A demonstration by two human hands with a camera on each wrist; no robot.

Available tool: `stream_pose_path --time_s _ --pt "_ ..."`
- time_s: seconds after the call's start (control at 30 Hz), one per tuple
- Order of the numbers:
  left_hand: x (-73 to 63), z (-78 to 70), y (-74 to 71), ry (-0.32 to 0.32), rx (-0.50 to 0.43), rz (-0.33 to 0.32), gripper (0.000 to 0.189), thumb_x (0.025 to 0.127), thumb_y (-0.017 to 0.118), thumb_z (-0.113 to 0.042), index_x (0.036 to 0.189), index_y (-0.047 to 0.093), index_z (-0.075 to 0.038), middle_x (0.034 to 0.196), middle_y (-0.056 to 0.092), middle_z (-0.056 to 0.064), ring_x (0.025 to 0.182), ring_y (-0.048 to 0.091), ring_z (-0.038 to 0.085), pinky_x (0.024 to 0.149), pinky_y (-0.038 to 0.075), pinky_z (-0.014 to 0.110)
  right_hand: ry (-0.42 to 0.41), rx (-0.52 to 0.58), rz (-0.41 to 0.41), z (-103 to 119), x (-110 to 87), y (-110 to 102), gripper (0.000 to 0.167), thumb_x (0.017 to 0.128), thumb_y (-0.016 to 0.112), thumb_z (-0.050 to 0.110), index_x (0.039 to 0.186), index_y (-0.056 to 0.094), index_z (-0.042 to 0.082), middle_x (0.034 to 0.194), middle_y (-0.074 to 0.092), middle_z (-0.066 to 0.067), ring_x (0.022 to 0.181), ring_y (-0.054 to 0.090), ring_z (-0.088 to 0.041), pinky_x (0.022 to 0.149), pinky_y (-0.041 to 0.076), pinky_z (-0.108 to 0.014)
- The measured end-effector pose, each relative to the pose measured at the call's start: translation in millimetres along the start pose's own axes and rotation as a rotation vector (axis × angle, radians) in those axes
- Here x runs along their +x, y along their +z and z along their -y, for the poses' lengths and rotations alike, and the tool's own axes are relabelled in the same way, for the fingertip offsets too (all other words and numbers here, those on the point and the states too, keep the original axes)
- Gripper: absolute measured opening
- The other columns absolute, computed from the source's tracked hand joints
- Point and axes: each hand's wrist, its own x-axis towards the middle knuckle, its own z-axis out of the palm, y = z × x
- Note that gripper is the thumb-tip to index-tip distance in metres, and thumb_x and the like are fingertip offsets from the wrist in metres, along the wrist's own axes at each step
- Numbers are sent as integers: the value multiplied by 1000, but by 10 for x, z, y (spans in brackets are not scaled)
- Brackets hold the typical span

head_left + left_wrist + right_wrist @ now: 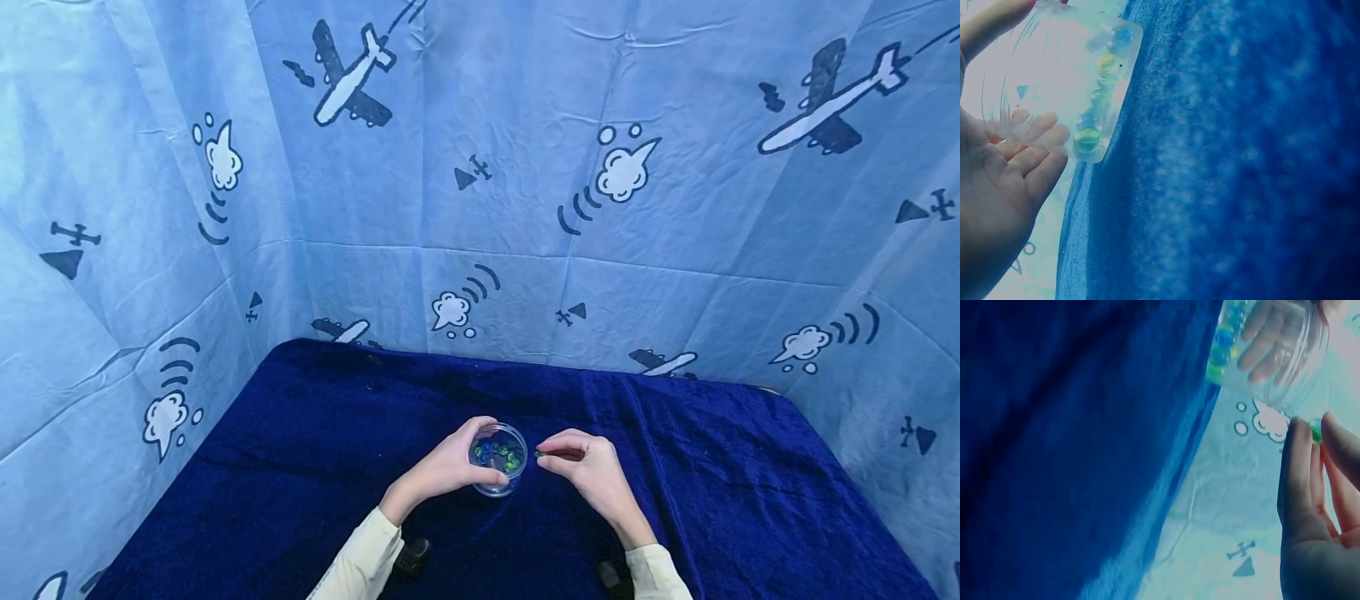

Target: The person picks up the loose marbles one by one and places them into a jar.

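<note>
A clear plastic jar (pixel 498 492) with several green and blue glass marbles (pixel 1087 141) along its bottom is gripped in my left hand (pixel 447 461), thumb on the near side and fingers round the far side. Its round mouth faces up in the head view. Just right of the jar, my right hand (pixel 592 471) pinches one green marble (pixel 1316 431) between thumb and fingertips. That marble is beside the jar's rim, apart from it in the head view. In the right wrist view the left fingers show through the jar wall.
Dark blue velvety cloth (pixel 300 467) covers the table. Light blue curtains (pixel 510 217) printed with planes and clouds hang behind it and at the sides. A small dark object (pixel 414 557) is by the left sleeve, another (pixel 611 573) by the right sleeve.
</note>
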Motion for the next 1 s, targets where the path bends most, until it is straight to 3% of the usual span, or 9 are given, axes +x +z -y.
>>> stream_pose_path --time_s 0.4,1.0 --pt "6 9 -1 6 4 -5 84 84 83 -36 152 43 -7 151 52 12 140 49 28 116 37 50 -51 43 -104 42 2 184 11 81 83 -6 90 80 0 92 75 -8 86 71 -12 77 58 -20" --pt "11 10 -5 7 11 -7 85 83 83 -37 151 43 -6 150 53 13 139 50 28 115 38 51 -70 56 -95 104 -24 282 11 82 82 -6 91 80 -1 93 75 -5 87 71 -12 79 58 -22"
